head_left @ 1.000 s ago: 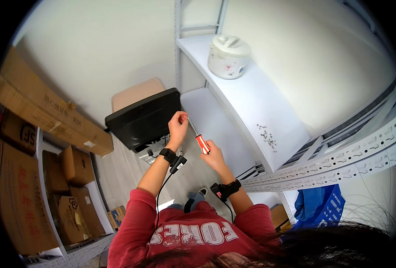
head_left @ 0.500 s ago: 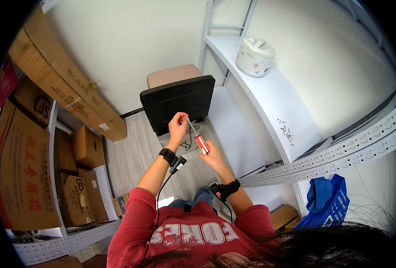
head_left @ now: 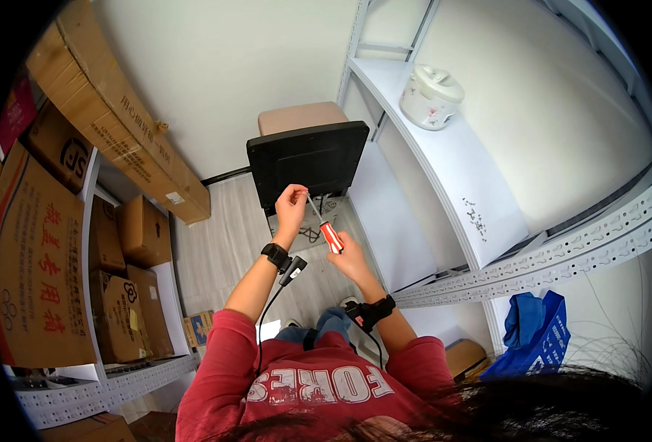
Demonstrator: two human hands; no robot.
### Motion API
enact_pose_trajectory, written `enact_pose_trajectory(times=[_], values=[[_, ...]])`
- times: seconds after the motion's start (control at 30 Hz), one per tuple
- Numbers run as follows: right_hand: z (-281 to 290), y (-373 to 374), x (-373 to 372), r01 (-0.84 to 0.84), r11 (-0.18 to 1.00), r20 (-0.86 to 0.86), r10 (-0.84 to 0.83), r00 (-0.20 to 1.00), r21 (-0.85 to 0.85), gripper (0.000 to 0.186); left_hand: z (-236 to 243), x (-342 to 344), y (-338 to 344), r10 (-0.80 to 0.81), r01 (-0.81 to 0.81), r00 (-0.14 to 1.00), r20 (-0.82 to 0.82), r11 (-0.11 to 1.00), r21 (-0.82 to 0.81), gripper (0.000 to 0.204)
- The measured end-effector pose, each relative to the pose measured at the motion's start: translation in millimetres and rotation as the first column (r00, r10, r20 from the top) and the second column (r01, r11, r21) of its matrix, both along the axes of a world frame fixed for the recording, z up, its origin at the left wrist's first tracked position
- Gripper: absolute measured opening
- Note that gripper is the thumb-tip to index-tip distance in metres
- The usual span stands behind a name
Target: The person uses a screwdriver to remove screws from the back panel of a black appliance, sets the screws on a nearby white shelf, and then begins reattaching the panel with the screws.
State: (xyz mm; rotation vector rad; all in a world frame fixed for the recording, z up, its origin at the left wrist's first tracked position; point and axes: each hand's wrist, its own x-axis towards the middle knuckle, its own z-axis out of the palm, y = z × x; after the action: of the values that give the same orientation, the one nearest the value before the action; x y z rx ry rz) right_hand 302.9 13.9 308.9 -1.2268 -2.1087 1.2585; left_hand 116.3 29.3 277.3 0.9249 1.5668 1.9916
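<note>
My right hand (head_left: pixel 349 256) is wrapped round the red-and-white handle of a screwdriver (head_left: pixel 331 236). Its metal shaft slants up and to the left. At the tip, the fingers of my left hand (head_left: pixel 291 210) are pinched together; whatever lies between them is too small to make out. Just beyond both hands stands a black rectangular panel (head_left: pixel 307 156), tilted, with rounded corners. Dark cable (head_left: pixel 310 234) hangs in loops on a pale grey patterned block below it. Each wrist wears a black strap with a small device and a cord.
Behind the panel is a tan padded-looking block (head_left: pixel 301 118). On the right, a white shelf (head_left: pixel 443 169) carries a white rice cooker (head_left: pixel 432 97); a blue bag (head_left: pixel 539 339) lies lower. To the left, a tall carton (head_left: pixel 123 121) leans by a rack (head_left: pixel 94 295) of cardboard boxes.
The surroundings have shifted slightly to the right in view, the panel included. My hands and the screwdriver keep nearly the same pose, with the left fingers still pinched at the tip.
</note>
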Motion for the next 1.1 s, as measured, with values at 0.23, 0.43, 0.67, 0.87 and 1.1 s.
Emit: enact_pose_trajectory(times=[0.23, 0.43, 0.67, 0.87, 1.1], values=[[6, -2, 0, 0.001, 1.0, -0.011, -0.001, 1.0, -0.004, 0.035, 0, 0, 0, 0.038, -0.038, 0.999, -0.031, 0.999, -0.005, 0.004], [-1, 4, 2, 0.0, 1.0, -0.029, 0.001, 1.0, 0.019, 0.033, 2, 2, 3, 0.037, -0.037, 0.999, -0.025, 0.999, -0.012, 0.003], [-5, 9, 4, 0.0, 1.0, -0.013, 0.0, 1.0, -0.009, 0.034, -6, 3, 5, 0.032, -0.033, 0.998, -0.049, 0.999, -0.037, 0.004], [-13, 13, 5, -0.023, 1.0, 0.021, 0.023, 1.0, 0.012, 0.035, -8, 5, 3, 0.034, -0.038, 0.995, -0.098, 0.999, -0.038, 0.005], [-13, 14, 2, -0.03, 0.985, -0.078, 0.017, 0.997, -0.169, 0.032, -22, 4, 4, 0.049, -0.051, 0.993, -0.104, 0.999, -0.018, 0.008]])
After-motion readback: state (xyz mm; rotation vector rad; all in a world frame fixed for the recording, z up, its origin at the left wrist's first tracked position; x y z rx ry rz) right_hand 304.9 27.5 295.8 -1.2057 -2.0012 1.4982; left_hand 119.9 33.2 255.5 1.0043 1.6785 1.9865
